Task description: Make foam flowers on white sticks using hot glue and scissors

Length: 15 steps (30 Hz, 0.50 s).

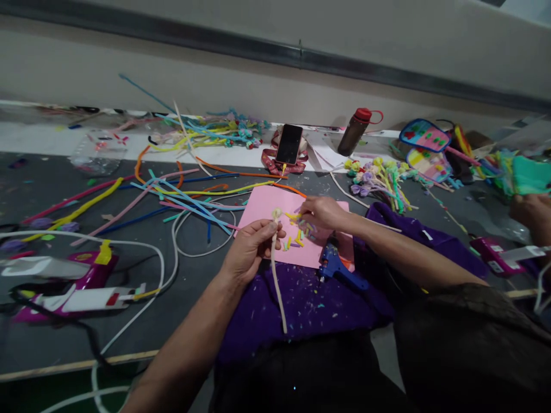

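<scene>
Head view shows the left hand (252, 248) pinching a cream pipe cleaner (276, 269) near its curled top, the stem hanging over purple cloth (310, 301). Right hand (322, 212) rests fingertips closed on small yellow pieces (295, 221) lying on a pink sheet (262, 215). Just beside lies a blue glue gun (336, 267).

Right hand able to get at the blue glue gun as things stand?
Probably yes. The right hand is on the pink sheet, and the blue glue gun lies just below it, nothing covering it or lying between them.
</scene>
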Each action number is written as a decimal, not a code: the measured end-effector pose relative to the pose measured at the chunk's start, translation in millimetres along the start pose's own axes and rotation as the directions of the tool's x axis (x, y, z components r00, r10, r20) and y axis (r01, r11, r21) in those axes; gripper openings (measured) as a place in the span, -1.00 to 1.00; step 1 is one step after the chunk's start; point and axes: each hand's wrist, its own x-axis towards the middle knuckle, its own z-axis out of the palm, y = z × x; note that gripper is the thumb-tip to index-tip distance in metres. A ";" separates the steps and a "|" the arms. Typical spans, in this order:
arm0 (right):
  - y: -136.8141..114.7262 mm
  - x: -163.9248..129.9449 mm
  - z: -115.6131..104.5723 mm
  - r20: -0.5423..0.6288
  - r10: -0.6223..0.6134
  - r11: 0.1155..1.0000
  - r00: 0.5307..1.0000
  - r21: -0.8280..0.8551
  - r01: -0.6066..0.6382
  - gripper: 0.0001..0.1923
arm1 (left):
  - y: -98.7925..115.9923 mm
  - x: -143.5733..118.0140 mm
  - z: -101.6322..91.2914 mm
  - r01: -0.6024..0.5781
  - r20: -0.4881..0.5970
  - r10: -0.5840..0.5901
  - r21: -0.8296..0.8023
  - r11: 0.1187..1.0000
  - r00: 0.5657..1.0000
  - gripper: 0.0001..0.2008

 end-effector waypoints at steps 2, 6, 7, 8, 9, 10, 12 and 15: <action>6.3 -2.8 -7.0 -0.023 0.012 0.998 1.000 0.060 -0.011 -0.83 | 1.2 -0.9 0.0 0.003 -0.005 -0.003 -0.004 1.000 1.000 -0.84; 11.3 -16.8 -16.5 -0.034 0.040 0.981 0.999 0.189 -0.033 -0.84 | 2.0 -3.0 0.8 0.004 0.006 -0.003 -0.011 1.000 1.000 -0.83; 9.7 -20.2 -17.3 -0.032 0.044 0.976 0.999 0.214 -0.036 -0.83 | 1.7 -3.1 1.0 0.005 0.010 -0.005 -0.012 1.000 1.000 -0.83; 7.1 -22.9 -17.6 -0.028 0.045 0.969 0.999 0.243 -0.037 -0.82 | 1.2 -3.0 1.1 0.007 0.013 -0.007 -0.012 1.000 1.000 -0.83; 3.4 -24.8 -17.5 -0.025 0.041 0.960 0.999 0.279 -0.032 -0.81 | 0.7 -2.7 1.1 0.010 0.015 -0.010 -0.010 1.000 1.000 -0.83; -0.9 -25.8 -17.2 -0.027 0.029 0.947 0.999 0.322 -0.019 -0.80 | 0.0 -2.2 1.0 0.012 0.013 -0.012 -0.004 1.000 1.000 -0.83; -9.9 -25.5 -15.9 -0.049 -0.020 0.916 0.999 0.399 0.038 -0.82 | -1.1 -0.9 0.7 0.016 0.005 -0.016 0.012 1.000 1.000 -0.83; -18.7 -22.1 -13.5 -0.120 -0.065 0.893 0.991 0.436 0.111 -0.89 | -2.0 1.3 0.1 0.013 -0.009 -0.013 0.029 0.999 1.000 -0.83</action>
